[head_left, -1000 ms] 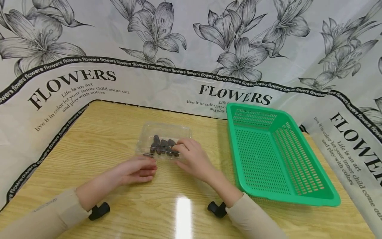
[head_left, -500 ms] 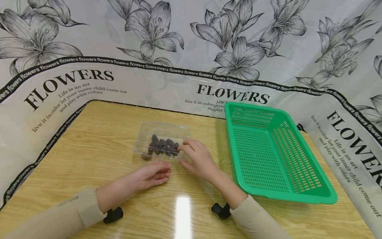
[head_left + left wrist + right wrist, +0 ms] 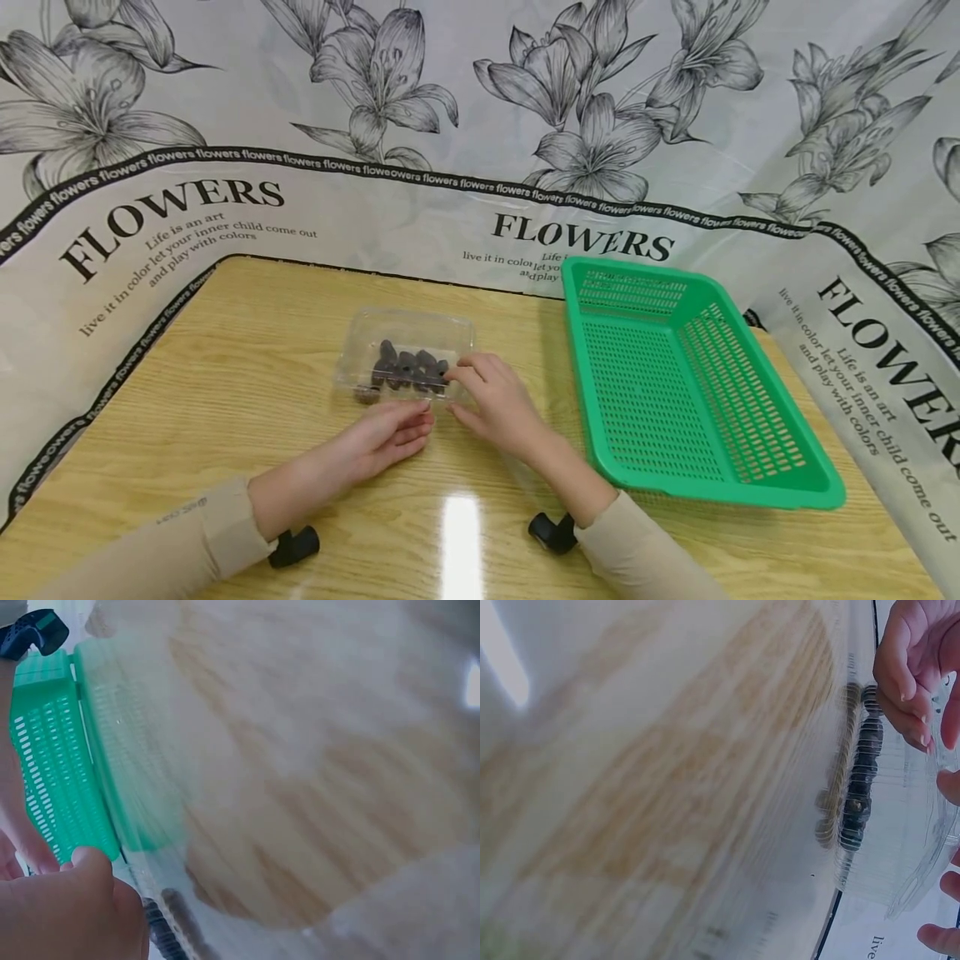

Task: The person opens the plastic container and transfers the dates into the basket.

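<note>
A clear plastic fruit box with several dark oval fruits in it lies on the wooden table, left of the basket. My left hand is at the middle of its near edge, thumb and fingertips pinching the rim. At the near right corner, my right hand has its index finger over the box and its thumb below, gripping the edge. In the right wrist view the box's rim runs between both hands' fingertips. The left wrist view shows part of the left hand; its fingertips are hidden there.
A large green perforated basket stands on the table to the right. Behind the table hangs a white flower-printed cloth. Black camera mounts sit under both wrists.
My left hand has moved right along the box's near edge, from the near left corner to the middle, uncovering fruit there. The right hand stays at the right corner.
</note>
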### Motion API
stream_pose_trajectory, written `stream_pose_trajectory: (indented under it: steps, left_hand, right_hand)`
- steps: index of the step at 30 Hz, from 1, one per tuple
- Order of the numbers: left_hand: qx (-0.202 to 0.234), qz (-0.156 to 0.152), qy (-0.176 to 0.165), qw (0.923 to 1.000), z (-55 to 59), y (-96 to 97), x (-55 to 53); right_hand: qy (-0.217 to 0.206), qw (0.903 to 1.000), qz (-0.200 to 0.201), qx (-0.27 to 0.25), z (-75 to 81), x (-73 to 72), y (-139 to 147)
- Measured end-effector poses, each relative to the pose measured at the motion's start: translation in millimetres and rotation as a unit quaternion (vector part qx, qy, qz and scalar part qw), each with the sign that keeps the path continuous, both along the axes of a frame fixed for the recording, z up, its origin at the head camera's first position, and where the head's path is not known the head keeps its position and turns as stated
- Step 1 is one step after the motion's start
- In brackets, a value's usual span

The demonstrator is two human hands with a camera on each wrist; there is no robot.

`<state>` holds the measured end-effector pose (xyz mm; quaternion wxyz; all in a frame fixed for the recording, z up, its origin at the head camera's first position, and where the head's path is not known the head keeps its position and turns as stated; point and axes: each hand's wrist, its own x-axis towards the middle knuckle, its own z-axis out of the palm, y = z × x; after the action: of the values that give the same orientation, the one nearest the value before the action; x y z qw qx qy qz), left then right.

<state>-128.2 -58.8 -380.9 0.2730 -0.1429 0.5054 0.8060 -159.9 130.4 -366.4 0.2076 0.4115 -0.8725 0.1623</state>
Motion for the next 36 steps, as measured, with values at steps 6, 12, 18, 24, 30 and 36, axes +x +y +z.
stream_pose_trajectory:
  steps: [6, 12, 18, 24, 30, 36]
  left_hand:
    - [0.005, 0.016, -0.009, 0.9998, -2.4, 4.9, -1.8]
    - [0.020, 0.015, -0.004, 0.9997, -0.5, 5.7, -0.5]
    - [0.014, 0.026, -0.003, 0.9996, 1.3, 7.3, -0.6]
    - [0.002, 0.036, 0.007, 0.9993, 0.8, 8.9, -0.4]
    - [-0.010, 0.039, 0.015, 0.9991, 0.0, 9.6, -0.6]
    - [-0.025, 0.047, 0.017, 0.9984, -1.8, 12.3, -1.6]
  right_hand:
    - [0.004, 1.0000, 0.000, -0.003, -0.7, 0.1, -4.6]
    - [0.010, 0.9999, 0.003, -0.005, -0.3, -0.5, -9.3]
    - [0.013, 0.9999, -0.002, -0.003, 0.0, -0.7, -13.0]
    - [0.008, 0.9999, -0.004, -0.005, 2.1, -0.8, -16.2]
    - [-0.005, 0.9999, -0.012, 0.000, 4.5, -0.9, -17.8]
    - [-0.014, 0.9998, -0.015, 0.001, 7.8, -0.7, -17.1]
